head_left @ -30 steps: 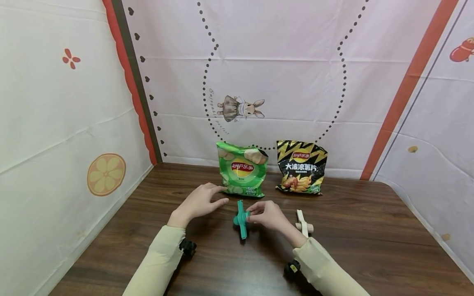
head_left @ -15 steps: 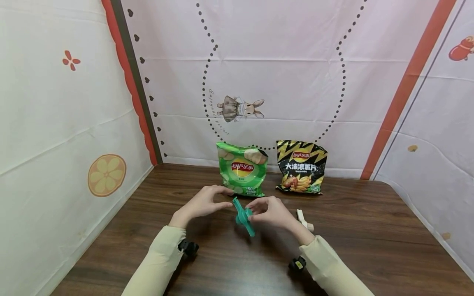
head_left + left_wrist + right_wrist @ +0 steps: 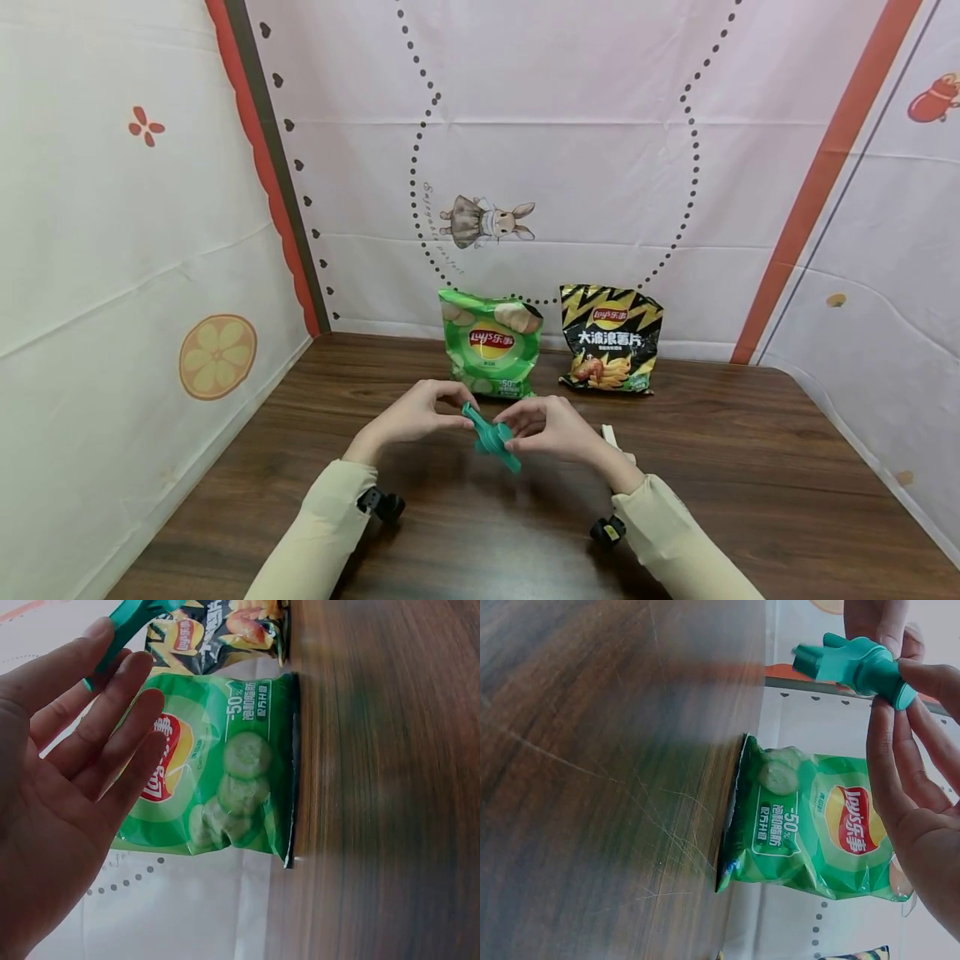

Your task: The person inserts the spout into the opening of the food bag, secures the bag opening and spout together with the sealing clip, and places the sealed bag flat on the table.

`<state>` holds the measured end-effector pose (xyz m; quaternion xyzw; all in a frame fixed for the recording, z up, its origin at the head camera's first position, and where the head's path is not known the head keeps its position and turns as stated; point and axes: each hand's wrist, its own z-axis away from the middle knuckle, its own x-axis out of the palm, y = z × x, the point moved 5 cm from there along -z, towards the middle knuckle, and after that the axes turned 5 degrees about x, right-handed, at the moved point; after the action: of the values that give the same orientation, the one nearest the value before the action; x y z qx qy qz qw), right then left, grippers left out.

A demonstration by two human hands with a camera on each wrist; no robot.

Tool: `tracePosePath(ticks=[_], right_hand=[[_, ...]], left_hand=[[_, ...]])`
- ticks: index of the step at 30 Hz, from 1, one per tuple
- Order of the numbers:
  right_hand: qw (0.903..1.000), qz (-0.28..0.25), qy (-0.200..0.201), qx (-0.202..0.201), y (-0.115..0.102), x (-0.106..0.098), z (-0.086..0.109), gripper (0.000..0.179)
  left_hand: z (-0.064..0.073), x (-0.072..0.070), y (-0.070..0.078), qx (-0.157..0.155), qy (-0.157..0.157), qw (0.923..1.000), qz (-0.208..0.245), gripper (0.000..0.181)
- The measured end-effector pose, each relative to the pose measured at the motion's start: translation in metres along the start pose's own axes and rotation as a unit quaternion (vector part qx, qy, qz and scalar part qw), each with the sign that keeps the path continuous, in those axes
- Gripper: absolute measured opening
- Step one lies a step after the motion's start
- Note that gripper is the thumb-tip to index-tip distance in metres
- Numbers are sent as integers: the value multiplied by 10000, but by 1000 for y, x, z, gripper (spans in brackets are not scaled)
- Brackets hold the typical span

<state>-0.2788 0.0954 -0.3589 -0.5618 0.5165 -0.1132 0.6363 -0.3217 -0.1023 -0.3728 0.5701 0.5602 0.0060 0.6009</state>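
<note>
While two hands meet over the counter (image 3: pixel 450 533), one teal clip (image 3: pixel 492 437) is held off the wood between them: the left hand (image 3: pixel 416 412) has its grip pinching one end, and the right hand (image 3: pixel 558 429) has its grip grasping the round knob (image 3: pixel 904 697). A second clip, the pale clip (image 3: pixel 609 435), lies to the right, partly hidden by the right forearm. Two bags stand near the back, a gap between them: one green bag (image 3: pixel 491 354), just beyond the hands, and one black bag (image 3: pixel 611 342). The counter is dark, grained wood, scratched in the right wrist view. White cloth (image 3: pixel 600 167) encloses the back and both sides, printed with one rabbit (image 3: pixel 487 222) and dotted lines.
</note>
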Motion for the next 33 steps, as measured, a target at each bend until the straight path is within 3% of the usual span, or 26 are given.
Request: tracePosePath(ticks=[7,9,14,17,24,33], right_hand=[[9999,-55,122,-67,-12,-2,5,30],[9997,-86,213,-66,-10,-2,5,30],[9985,-142,530,-85,13,-3,1,32],[9962,-215,827,-146,26,-3,-1,35],[9888,-489,1406,-70,27,-1,-2,40],[9841,-717,1624,78,10,0,-4,33]], left_hand=[[1,1,0,-109,189,9995,217,12],[3,-1,8,-96,238,9992,311,11],[5,-3,14,111,525,9973,509,8],[4,-2,2,239,802,9953,481,9],[7,-4,-1,210,1286,9893,655,13],[9,-3,-1,127,1615,9826,908,9]])
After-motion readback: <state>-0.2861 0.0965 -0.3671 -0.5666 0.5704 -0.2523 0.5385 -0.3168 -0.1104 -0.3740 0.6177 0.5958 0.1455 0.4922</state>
